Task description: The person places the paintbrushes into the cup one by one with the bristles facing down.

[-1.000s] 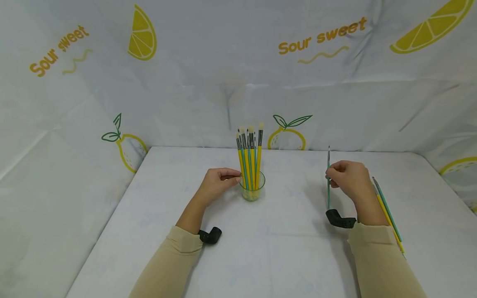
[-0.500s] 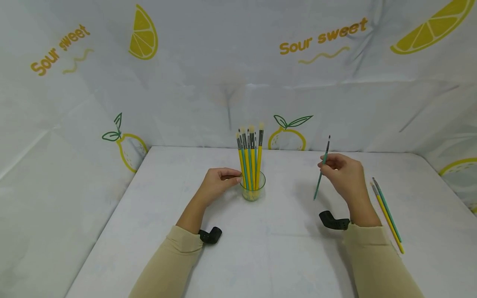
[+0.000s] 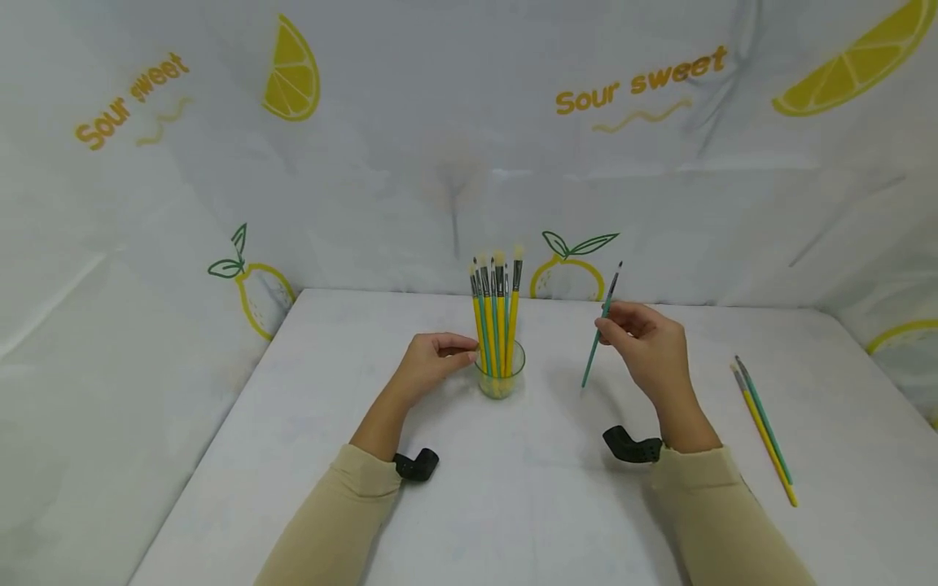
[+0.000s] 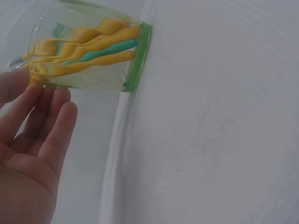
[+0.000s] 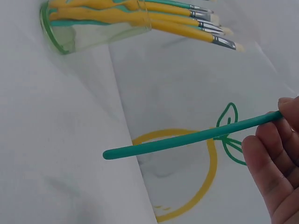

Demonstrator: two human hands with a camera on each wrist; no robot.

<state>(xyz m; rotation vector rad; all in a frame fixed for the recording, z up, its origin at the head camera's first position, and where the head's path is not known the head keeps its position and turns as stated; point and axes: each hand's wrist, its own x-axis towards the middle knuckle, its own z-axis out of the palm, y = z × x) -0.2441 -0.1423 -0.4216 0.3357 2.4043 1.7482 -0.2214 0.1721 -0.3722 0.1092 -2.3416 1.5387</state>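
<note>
A clear greenish glass [image 3: 501, 389] stands upright on the table, with several yellow and teal paintbrushes [image 3: 500, 325] in it, bristles up. At its left side my left hand [image 3: 432, 364] pinches the rim between thumb and fingertips; the left wrist view shows the glass [image 4: 93, 81] beyond the fingers. To the right of the glass, my right hand [image 3: 648, 346] pinches a thin teal paintbrush [image 3: 595, 348] above the table. That brush leans, dark tip up and handle end down towards the glass. In the right wrist view its teal handle [image 5: 187, 140] sticks out from the fingers, apart from the glass.
One yellow paintbrush [image 3: 765, 439] and one teal paintbrush [image 3: 769, 427] lie side by side on the table's right part. Behind the white table [image 3: 498, 505] hangs a white cloth [image 3: 410, 163] with lemon prints. Black wrist cameras [image 3: 418, 465] sit on both wrists.
My right hand has moved left towards the glass with the teal paintbrush, whose handle end has lifted and tilted leftward. The left hand stays at the glass. The head view has shifted slightly.
</note>
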